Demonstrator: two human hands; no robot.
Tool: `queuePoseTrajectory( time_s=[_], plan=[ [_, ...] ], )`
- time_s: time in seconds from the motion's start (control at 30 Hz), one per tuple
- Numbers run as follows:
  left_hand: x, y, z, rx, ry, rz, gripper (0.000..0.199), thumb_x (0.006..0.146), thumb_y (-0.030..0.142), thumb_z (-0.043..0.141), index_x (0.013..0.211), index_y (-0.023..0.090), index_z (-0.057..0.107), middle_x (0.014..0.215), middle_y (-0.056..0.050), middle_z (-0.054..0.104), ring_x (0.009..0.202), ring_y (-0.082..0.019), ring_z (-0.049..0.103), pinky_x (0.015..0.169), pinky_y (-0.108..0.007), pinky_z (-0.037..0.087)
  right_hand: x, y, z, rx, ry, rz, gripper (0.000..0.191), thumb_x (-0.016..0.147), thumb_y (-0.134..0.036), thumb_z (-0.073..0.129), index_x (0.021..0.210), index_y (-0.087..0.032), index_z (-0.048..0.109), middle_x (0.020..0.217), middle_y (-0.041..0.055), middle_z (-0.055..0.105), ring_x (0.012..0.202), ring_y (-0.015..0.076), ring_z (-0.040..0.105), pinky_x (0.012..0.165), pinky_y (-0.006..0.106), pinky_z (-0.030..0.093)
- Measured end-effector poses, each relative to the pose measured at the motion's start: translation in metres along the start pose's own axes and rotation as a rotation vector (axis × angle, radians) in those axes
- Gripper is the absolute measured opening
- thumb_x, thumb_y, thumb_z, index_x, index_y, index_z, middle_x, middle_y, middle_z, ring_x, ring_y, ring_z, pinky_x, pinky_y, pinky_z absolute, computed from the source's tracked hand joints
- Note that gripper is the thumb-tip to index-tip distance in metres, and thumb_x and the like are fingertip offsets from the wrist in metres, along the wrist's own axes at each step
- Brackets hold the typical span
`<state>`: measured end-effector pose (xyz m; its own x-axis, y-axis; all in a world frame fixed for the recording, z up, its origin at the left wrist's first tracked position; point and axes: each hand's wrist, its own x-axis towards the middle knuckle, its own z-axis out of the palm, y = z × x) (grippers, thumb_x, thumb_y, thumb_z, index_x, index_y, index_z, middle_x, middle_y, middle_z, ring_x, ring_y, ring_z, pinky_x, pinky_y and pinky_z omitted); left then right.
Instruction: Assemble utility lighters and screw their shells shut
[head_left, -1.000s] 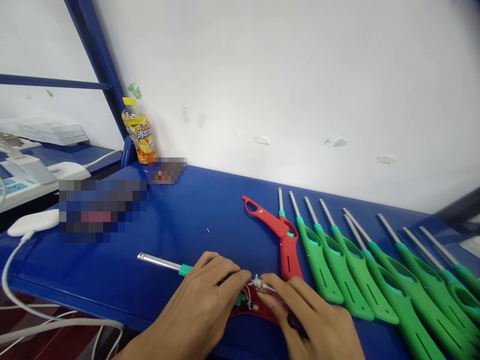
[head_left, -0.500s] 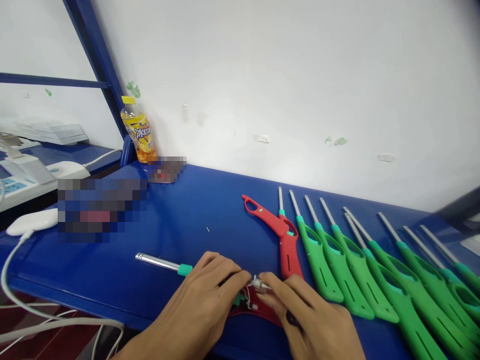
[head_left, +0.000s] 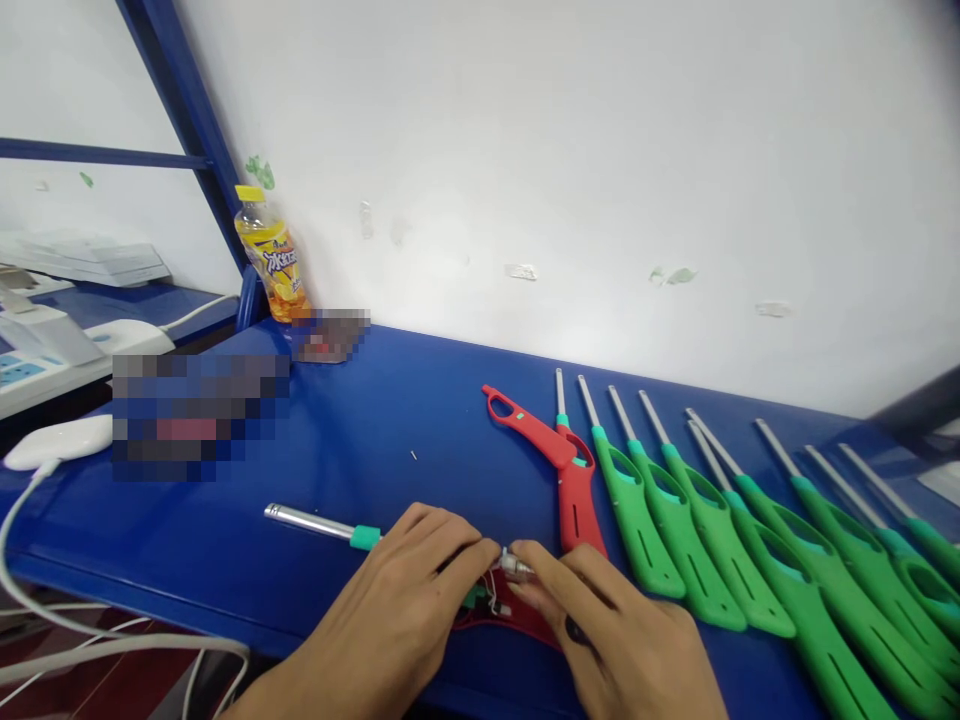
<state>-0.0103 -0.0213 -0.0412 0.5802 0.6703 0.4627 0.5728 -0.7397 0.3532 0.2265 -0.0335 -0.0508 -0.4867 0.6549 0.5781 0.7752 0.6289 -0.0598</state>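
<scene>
A red lighter body (head_left: 517,618) lies opened near the table's front edge, with thin white wires and a green part showing inside. Its silver tube (head_left: 315,522) with a teal collar points left. Over the left part of the body rests my left hand (head_left: 420,590), its fingers closed around it and the thumb and index tips at the wires. My right hand (head_left: 615,620) pinches a small clear-and-metal piece (head_left: 516,565) above the body. Something dark shows under my right fingers, too hidden to name.
Several green lighters (head_left: 705,540) lie side by side at right. Beside them are a red lighter (head_left: 577,500) and a loose red shell (head_left: 529,428). A tiny screw-like piece (head_left: 413,455) lies mid-table. At back left stands a yellow-capped bottle (head_left: 274,260); white cables (head_left: 135,640) hang at left.
The camera view has shifted slightly. Both hands keep nearly the same pose over the red body, with the small clear-and-metal piece still in my right fingers.
</scene>
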Motion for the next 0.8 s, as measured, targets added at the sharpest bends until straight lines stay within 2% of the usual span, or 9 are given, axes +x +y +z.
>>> queuePoseTrajectory(
  time_s=[0.13,0.27,0.33,0.43,0.6,0.8],
  plan=[
    [0.0043,0.0006,-0.0012,0.021,0.021,-0.026,0.032,0.107,0.003,0.042,0.126,0.021,0.059,0.102,-0.003,0.069,0.088,-0.022,0.062,0.08,-0.038,0.051,0.0022,-0.0008,0.0003,0.006,0.023,0.022,0.035,0.116,-0.035,0.04,0.126,-0.024,0.071,0.086,-0.0014,0.072,0.052,0.0078,0.07,0.039,0.017,0.046],
    [0.0082,0.0027,-0.0036,0.026,0.139,-0.021,0.022,0.114,0.015,0.039,0.116,0.021,0.061,0.093,-0.001,0.071,0.079,-0.02,0.062,0.075,-0.036,0.05,0.0023,-0.0012,-0.0001,0.025,0.049,0.046,0.031,0.115,-0.034,0.044,0.125,-0.024,0.072,0.094,0.0002,0.074,0.054,0.007,0.07,0.04,0.016,0.046],
    [0.0081,0.0035,-0.004,0.015,0.138,-0.005,0.024,0.114,0.014,0.039,0.108,0.02,0.061,0.091,-0.001,0.07,0.078,-0.019,0.062,0.075,-0.035,0.05,0.0016,-0.0012,-0.0001,0.035,0.032,0.047,0.033,0.115,-0.035,0.042,0.125,-0.023,0.072,0.094,0.0001,0.073,0.054,0.0067,0.07,0.04,0.016,0.047],
    [0.0067,0.0041,-0.0036,0.045,0.116,0.017,0.029,0.112,0.008,0.037,0.11,0.02,0.063,0.091,-0.001,0.069,0.08,-0.019,0.063,0.076,-0.034,0.051,0.0009,-0.0013,0.0005,0.028,-0.001,0.021,0.036,0.116,-0.032,0.037,0.126,-0.023,0.071,0.091,-0.0005,0.072,0.054,0.0069,0.071,0.042,0.016,0.049],
    [0.0065,0.0035,-0.0022,0.09,0.171,0.031,0.032,0.108,0.003,0.035,0.109,0.021,0.062,0.091,-0.001,0.071,0.08,-0.019,0.065,0.077,-0.033,0.052,0.002,-0.0025,0.0009,-0.018,-0.016,-0.016,0.04,0.117,-0.027,0.032,0.128,-0.023,0.07,0.091,-0.0014,0.073,0.055,0.0079,0.073,0.04,0.02,0.048],
    [0.0079,0.0065,-0.0065,0.127,0.1,0.018,0.033,0.102,0.0,0.041,0.114,0.018,0.066,0.095,-0.003,0.072,0.083,-0.021,0.066,0.081,-0.036,0.054,0.0045,-0.0045,-0.0007,-0.007,0.052,0.015,0.036,0.116,-0.035,0.04,0.124,-0.021,0.073,0.097,0.0017,0.075,0.055,0.0078,0.072,0.043,0.019,0.051]
  ],
)
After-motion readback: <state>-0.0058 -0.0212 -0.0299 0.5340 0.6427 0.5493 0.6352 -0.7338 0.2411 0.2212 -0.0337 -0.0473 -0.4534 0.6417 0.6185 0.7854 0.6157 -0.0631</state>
